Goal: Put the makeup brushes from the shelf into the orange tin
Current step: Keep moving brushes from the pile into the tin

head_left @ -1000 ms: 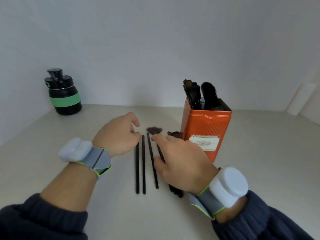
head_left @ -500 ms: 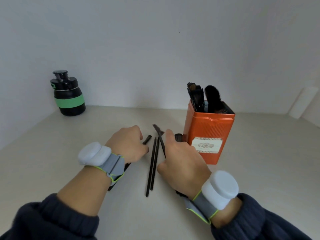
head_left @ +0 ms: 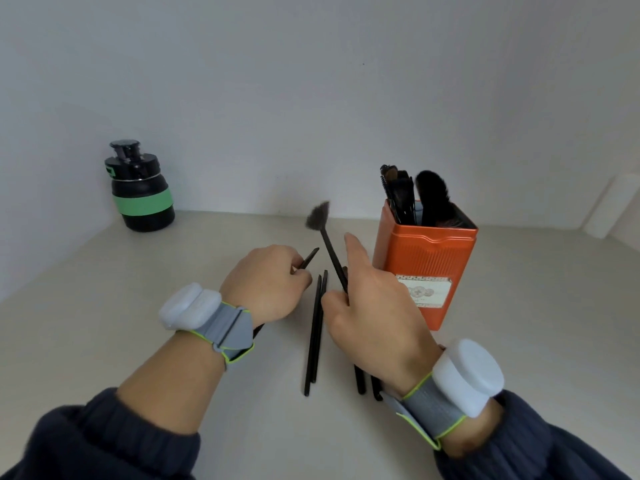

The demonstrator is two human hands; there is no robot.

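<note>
The orange tin (head_left: 427,261) stands upright right of centre, with several dark brushes (head_left: 415,199) sticking out of its top. My right hand (head_left: 374,306) grips a fan brush (head_left: 323,233) by its black handle, the fanned bristles tilted up and left, index finger stretched toward the tin. My left hand (head_left: 266,285) is closed on a thin black brush (head_left: 310,258) whose tip pokes out to the right. Two thin black brushes (head_left: 313,337) lie side by side on the shelf between my hands. More dark handles (head_left: 360,379) show under my right wrist.
A black bottle with a green band (head_left: 140,188) stands at the back left against the wall. The pale shelf surface (head_left: 173,341) runs to a white back wall. A white block (head_left: 613,206) leans at the far right.
My right hand has lifted the fan brush off the shelf, its bristles now raised. My left hand has closed on a thin brush and pulled it leftwards. The two middle brushes have shifted together.
</note>
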